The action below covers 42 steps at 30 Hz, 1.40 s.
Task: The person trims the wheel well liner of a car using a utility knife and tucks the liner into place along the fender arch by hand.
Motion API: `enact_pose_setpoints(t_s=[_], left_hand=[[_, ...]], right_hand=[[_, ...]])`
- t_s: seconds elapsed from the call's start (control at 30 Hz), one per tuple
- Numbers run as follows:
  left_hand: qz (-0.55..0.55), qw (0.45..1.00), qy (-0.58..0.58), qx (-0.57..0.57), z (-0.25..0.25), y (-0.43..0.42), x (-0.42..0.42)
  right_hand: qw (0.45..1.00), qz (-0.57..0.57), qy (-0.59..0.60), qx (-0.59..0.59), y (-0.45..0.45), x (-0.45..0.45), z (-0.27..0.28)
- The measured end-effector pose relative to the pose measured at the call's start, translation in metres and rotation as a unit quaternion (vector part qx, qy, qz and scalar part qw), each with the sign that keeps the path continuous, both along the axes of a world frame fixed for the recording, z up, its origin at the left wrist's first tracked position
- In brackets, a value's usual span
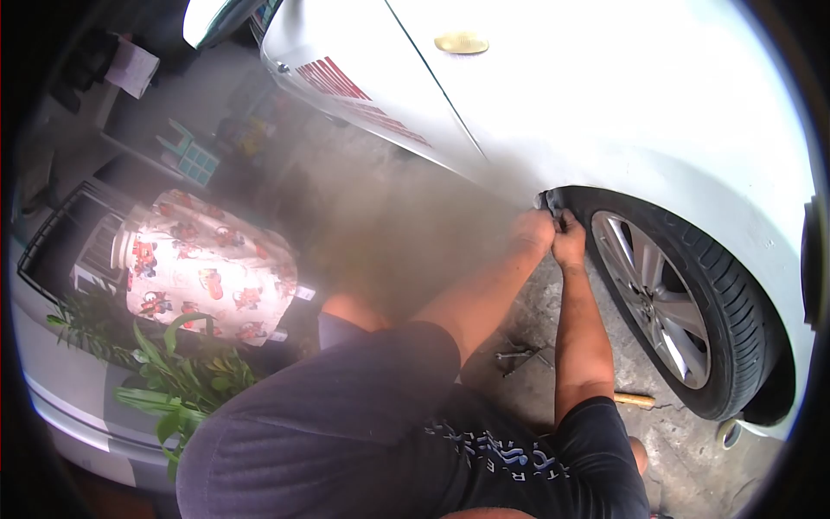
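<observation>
Both hands meet at the front edge of the wheel arch on a white car (pixel 605 104), just above the tyre (pixel 735 320). My left hand (pixel 535 230) has its fingers closed at the lower lip of the bodywork. Right beside it, my right hand (pixel 568 241) pinches at the same spot, close to the tyre's tread. A small dark piece (pixel 551 202) shows at the fingertips; its kind cannot be made out. The silver alloy wheel (pixel 657 303) is turned outward, to the right of my right hand.
Metal wrenches (pixel 516 355) lie on the concrete floor below my arms. A wooden handle (pixel 635 400) and a roll of tape (pixel 729 434) are near the wheel. Leafy plants (pixel 186 368), a pink patterned cloth cover (pixel 203 268) and a silver vehicle (pixel 78 394) stand leftward.
</observation>
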<state>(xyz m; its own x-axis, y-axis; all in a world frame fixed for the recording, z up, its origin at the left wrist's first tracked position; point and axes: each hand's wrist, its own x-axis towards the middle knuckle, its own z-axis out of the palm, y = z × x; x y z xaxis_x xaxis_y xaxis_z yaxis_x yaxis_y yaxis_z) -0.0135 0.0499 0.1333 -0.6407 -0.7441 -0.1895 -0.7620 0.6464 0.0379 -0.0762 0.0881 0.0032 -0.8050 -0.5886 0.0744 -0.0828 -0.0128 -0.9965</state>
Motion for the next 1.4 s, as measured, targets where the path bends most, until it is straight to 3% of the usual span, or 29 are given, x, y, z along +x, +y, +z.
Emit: enact_pose_setpoints(t_s=[0.23,0.33,0.67,1.07,1.27,1.33,1.4], left_hand=[[0.054,0.997,0.025,0.049,-0.007,0.0,-0.006],[0.072,0.995,0.042,0.055,-0.009,0.0,-0.006],[0.037,0.998,0.031,0.027,-0.012,-0.001,-0.003],[0.085,0.993,0.051,0.058,-0.01,0.002,-0.008],[0.037,0.998,0.046,0.034,-0.02,-0.004,-0.007],[-0.087,0.995,-0.043,-0.036,-0.028,-0.013,-0.007],[-0.071,0.995,-0.055,-0.041,-0.033,-0.014,-0.009]], right_hand=[[0.999,0.009,-0.002,-0.033,0.001,0.001,0.0],[1.0,0.016,0.018,0.008,0.003,-0.001,0.0],[1.0,0.008,0.029,-0.003,0.0,-0.002,-0.005],[1.0,-0.019,0.02,-0.005,0.004,-0.001,0.0],[0.997,0.048,-0.006,0.061,0.007,-0.008,0.005],[0.995,-0.053,0.074,0.029,-0.003,-0.002,-0.009],[0.998,-0.03,0.048,0.031,0.0,0.0,-0.011]])
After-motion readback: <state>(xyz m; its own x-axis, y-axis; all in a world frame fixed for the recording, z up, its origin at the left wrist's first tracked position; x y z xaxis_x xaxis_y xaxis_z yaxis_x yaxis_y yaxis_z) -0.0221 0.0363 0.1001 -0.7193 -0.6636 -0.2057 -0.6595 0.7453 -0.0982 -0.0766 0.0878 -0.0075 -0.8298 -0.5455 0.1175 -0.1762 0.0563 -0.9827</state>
